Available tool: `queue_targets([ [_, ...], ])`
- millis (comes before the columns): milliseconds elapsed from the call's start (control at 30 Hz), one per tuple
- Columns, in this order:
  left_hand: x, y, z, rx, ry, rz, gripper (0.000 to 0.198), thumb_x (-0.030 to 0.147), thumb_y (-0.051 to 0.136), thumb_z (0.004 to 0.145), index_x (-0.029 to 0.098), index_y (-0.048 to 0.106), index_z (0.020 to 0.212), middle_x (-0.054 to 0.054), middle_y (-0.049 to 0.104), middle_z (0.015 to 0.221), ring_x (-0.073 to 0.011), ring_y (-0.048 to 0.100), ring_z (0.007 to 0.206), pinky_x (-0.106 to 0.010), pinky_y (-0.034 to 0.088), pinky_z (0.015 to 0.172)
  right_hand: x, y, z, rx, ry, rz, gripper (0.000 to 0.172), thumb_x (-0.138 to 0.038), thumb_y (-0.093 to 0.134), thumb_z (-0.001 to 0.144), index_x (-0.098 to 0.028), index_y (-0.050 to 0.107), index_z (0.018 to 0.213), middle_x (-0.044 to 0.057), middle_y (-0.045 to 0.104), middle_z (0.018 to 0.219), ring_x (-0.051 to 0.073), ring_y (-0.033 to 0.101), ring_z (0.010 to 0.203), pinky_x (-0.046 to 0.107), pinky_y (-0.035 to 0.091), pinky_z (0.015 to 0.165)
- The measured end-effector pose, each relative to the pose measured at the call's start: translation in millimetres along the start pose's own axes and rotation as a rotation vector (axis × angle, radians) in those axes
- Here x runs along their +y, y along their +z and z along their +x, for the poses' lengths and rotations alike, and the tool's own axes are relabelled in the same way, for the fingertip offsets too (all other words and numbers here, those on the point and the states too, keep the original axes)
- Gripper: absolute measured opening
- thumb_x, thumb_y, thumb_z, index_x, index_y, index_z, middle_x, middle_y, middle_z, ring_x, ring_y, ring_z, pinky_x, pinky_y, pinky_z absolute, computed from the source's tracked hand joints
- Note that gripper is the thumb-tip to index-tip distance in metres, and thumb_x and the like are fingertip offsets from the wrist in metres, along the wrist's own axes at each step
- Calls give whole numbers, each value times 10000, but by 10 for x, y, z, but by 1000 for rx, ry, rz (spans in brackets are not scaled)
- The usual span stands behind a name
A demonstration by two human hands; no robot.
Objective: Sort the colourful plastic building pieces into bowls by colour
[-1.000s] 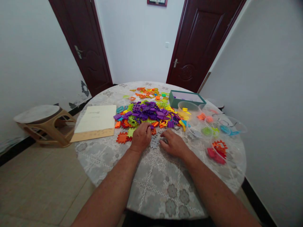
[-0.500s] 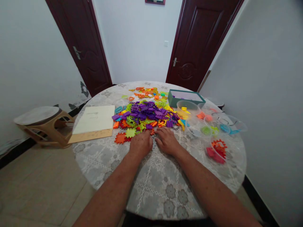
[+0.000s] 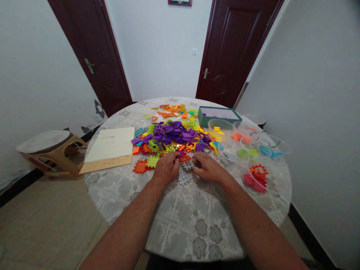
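My left hand rests at the near edge of a pile of toothed plastic building pieces, its fingers curled together. A bit of purple shows at its fingertips; what they grip is mostly hidden. Facing it, my right hand has thumb and fingers bent around the right edge of a grey building piece. A lighter grey piece lies flat just nearer to me, between the hands. Behind them is an orange-red piece. Left of my left hand are a lime square piece and an orange square piece.
Clear plastic tubs with coloured pieces, such as one tub holding red ones, stand at the right. Behind them is a green box. An open notebook lies at the left on the round table. A stool stands beyond.
My hands have moved apart, the right one shifting to the right and turning. Grey pieces and an orange-red one now show between them. The view has shifted slightly.
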State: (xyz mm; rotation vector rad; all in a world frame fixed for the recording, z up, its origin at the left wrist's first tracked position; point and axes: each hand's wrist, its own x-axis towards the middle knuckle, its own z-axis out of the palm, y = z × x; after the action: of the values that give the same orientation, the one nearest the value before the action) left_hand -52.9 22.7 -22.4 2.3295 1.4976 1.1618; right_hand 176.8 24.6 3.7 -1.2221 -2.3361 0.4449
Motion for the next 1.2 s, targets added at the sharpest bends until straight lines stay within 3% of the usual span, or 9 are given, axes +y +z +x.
queue_targets([
  [100, 34, -34, 16, -22, 29, -64, 264, 144, 552, 924, 201, 681, 1148, -78, 760, 1152, -221, 705, 1092, -388, 546, 1005, 26, -119, -4, -4, 89, 189, 55, -216, 601, 848, -206, 577, 897, 50, 673, 1037, 198, 619, 959, 323, 474, 879],
  [233, 118, -26, 2, -135, 79, -138, 361, 208, 640, 915, 215, 634, 1276, -90, 739, 1227, -231, 706, 1109, -402, 554, 1001, 70, -178, 4, -20, 156, 411, 45, -236, 552, 892, -204, 582, 902, 64, 703, 1155, 188, 662, 994, 300, 509, 837],
  [333, 138, -14, -11, -185, 119, -156, 290, 224, 643, 931, 205, 665, 1220, -96, 751, 1179, -233, 717, 1085, -397, 563, 980, 79, -175, -2, 27, 136, 232, 144, -181, 540, 879, -193, 634, 988, 61, 713, 1051, 183, 656, 932, 295, 501, 834],
  [433, 124, -17, -17, -169, 148, -140, 229, 186, 623, 936, 196, 687, 1156, -100, 757, 1143, -229, 715, 1092, -391, 562, 983, 77, -175, -27, 81, 136, -58, 232, -142, 553, 870, -178, 655, 1076, 99, 706, 1109, 220, 633, 1069, 338, 461, 966],
  [500, 110, -18, -21, -162, 157, -121, 223, 179, 620, 937, 195, 690, 1148, -99, 759, 1129, -229, 715, 1083, -391, 564, 979, 74, -163, -38, 44, 148, -146, 275, -162, 587, 877, -176, 652, 1144, 119, 700, 1175, 237, 621, 1134, 344, 444, 999],
  [700, 95, 5, -27, -202, 163, -84, 329, 216, 655, 932, 194, 654, 1260, -107, 744, 1192, -241, 707, 1098, -404, 562, 990, 62, -81, 10, 18, 224, -136, 174, -171, 581, 914, -189, 669, 1063, 78, 743, 1007, 211, 679, 935, 289, 469, 838],
  [867, 102, -3, -5, -130, 109, -62, 272, 225, 620, 961, 197, 659, 1228, -98, 746, 1157, -220, 708, 1078, -378, 560, 984, 31, -107, -15, 17, 291, -209, 281, -172, 582, 912, -171, 661, 1182, 119, 736, 1078, 242, 686, 996, 318, 477, 884],
  [1000, 86, 1, -4, -132, 107, -41, 262, 229, 632, 952, 200, 668, 1210, -94, 750, 1138, -215, 713, 1045, -372, 565, 966, 13, -107, -78, -75, 383, -393, 250, -295, 644, 912, -157, 685, 1116, 200, 689, 1161, 294, 676, 1027, 351, 479, 862],
  [1200, 70, 26, -27, -199, 125, -38, 269, 238, 618, 955, 215, 683, 1215, -80, 763, 1112, -215, 722, 1002, -369, 572, 938, 89, -138, -83, -189, 375, -334, 197, -296, 657, 882, -152, 727, 997, 169, 715, 1028, 256, 684, 881, 315, 451, 769],
])
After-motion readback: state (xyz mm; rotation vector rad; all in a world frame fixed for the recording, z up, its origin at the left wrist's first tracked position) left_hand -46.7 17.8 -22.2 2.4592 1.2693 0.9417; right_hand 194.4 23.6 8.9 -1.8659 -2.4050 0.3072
